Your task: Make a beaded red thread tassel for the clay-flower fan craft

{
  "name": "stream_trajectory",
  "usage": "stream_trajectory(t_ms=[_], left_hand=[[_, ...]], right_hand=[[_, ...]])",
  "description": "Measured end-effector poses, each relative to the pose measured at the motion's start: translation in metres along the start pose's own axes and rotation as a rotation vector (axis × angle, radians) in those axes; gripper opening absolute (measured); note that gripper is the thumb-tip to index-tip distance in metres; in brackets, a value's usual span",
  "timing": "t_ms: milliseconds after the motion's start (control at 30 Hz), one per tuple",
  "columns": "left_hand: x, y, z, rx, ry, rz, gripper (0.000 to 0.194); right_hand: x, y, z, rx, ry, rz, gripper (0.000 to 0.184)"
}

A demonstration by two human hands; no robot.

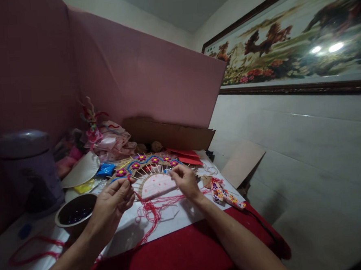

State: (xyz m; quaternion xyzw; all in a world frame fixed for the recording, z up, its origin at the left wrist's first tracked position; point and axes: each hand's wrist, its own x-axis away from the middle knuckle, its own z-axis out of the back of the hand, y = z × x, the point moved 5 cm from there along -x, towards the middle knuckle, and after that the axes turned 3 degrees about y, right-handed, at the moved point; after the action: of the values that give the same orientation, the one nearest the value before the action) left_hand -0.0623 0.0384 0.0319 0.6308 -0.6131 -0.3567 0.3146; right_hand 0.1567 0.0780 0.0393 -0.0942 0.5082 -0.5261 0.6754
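Between my hands lies a fan-shaped craft piece (pixel 154 162) with thin sticks, a blue wavy line and pink flowers with yellow centres. Its half-round middle (pixel 159 185) is white with small red dots. My left hand (pixel 119 195) pinches red yarn in front of the left side. Over the right side, my right hand (pixel 185 181) has its fingertips pressed together; whatever they may hold is too small to make out. A loose tangle of red yarn (pixel 151 214) trails over the white sheet below the piece.
At left stand a dark bowl (pixel 64 215) and a purple lidded container (pixel 32 172). A paper plate (pixel 85 171), a blue packet (pixel 106 169) and red paper (pixel 186 156) lie behind. A flower-patterned glue gun (pixel 225 195) rests at right, its cable crossing the red cloth (pixel 175 253).
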Motion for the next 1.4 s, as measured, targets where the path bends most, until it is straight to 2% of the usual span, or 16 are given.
stream_trajectory(t_ms=[133, 267, 367, 533, 733, 900, 1033, 1100, 1167, 1300, 1400], left_hand=[[0.001, 0.0, -0.002, -0.009, -0.018, 0.01, 0.028], [0.001, -0.001, 0.0, -0.001, -0.012, 0.023, 0.03], [0.001, -0.002, -0.001, 0.001, -0.032, 0.027, 0.028], [0.003, -0.003, -0.002, 0.003, -0.011, 0.042, 0.032], [0.003, 0.0, -0.002, 0.028, -0.023, 0.029, 0.03], [0.003, 0.0, -0.001, 0.047, -0.026, 0.024, 0.029], [0.004, 0.0, -0.001, 0.059, -0.037, 0.02, 0.027], [0.004, 0.0, -0.001, 0.065, -0.034, 0.016, 0.026], [0.005, 0.001, -0.002, 0.07, -0.025, 0.019, 0.026], [0.006, 0.002, -0.003, 0.073, -0.015, 0.033, 0.026], [0.006, 0.002, -0.003, 0.08, -0.029, 0.03, 0.024]], right_hand=[[-0.027, 0.024, 0.033, 0.176, -0.011, -0.09, 0.018], [-0.023, 0.04, 0.047, 0.393, -0.201, -0.133, 0.014], [-0.004, 0.042, 0.048, 0.555, -0.34, -0.133, 0.017], [0.016, 0.043, 0.042, 0.797, -0.471, -0.144, 0.032], [0.011, 0.043, 0.032, 0.894, -0.596, -0.094, 0.034], [0.006, 0.03, 0.038, 0.874, -0.593, -0.036, 0.034], [0.007, 0.013, 0.051, 0.775, -0.513, 0.014, 0.034], [0.012, 0.007, 0.058, 0.655, -0.48, -0.002, 0.032], [0.022, 0.005, 0.063, 0.369, -0.461, -0.128, 0.03], [0.056, 0.004, 0.063, -0.355, -0.499, -0.487, 0.029], [0.08, 0.004, 0.064, -0.626, -0.477, -0.627, 0.025]])
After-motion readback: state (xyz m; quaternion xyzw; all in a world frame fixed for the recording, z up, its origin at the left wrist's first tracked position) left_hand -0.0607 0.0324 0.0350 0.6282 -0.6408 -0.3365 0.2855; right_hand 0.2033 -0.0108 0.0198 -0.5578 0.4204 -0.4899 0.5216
